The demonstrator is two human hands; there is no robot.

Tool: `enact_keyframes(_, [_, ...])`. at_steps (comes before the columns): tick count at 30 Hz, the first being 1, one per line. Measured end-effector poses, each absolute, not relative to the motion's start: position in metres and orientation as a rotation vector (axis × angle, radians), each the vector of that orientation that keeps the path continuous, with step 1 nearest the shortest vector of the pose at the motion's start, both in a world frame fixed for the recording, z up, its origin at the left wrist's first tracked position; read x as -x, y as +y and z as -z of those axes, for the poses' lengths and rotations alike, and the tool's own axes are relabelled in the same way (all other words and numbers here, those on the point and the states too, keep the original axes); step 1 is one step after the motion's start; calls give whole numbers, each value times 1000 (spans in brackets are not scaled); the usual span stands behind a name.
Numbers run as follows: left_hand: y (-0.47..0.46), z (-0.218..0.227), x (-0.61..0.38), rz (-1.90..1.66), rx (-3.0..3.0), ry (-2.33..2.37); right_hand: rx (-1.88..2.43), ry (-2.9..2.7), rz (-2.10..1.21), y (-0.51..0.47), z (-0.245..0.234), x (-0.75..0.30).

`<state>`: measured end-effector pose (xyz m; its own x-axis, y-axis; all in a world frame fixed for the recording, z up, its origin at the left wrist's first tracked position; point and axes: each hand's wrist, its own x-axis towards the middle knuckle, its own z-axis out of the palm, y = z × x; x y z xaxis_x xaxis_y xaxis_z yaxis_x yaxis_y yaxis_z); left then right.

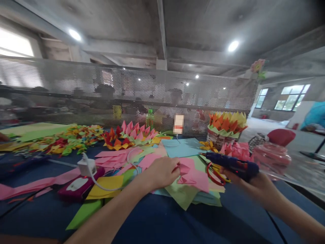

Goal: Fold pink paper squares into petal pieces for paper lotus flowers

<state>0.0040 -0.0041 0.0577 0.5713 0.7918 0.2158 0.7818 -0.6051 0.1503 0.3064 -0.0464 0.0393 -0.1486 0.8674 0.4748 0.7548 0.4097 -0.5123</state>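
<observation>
My right hand (254, 184) is closed around the handle of a dark blue hot glue gun (231, 161), its nozzle turned to the left. Over the pile of coloured paper, my left hand (162, 171) has its fingers curled in, pinching a small folded pink paper piece (185, 168). A second folded pink piece (187, 180) lies just beside it on flat pink paper (200, 179). Under these are green sheets (184, 198). Red-handled scissors (214, 176) rest below the glue gun, near my right hand.
A purple power strip (81, 186) with a white plug (86, 166) and cable stands left of my forearm. Behind are folded paper flowers (137, 130), a green bottle (150, 118) and a paper-filled basket (220, 137). A pink clear jar (273, 157) stands right; a mesh partition (142, 84) crosses the back.
</observation>
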Motion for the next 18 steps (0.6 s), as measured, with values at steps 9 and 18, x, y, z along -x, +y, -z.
enact_keyframes(9, [5, -55, 5, -362, -2745, 1349, 1254, -2088, -293, -12, -2, -280])
enact_keyframes(18, [-2, -56, -2, -298, -2790, 1343, 1057, -2205, -217, -25, -6, -278])
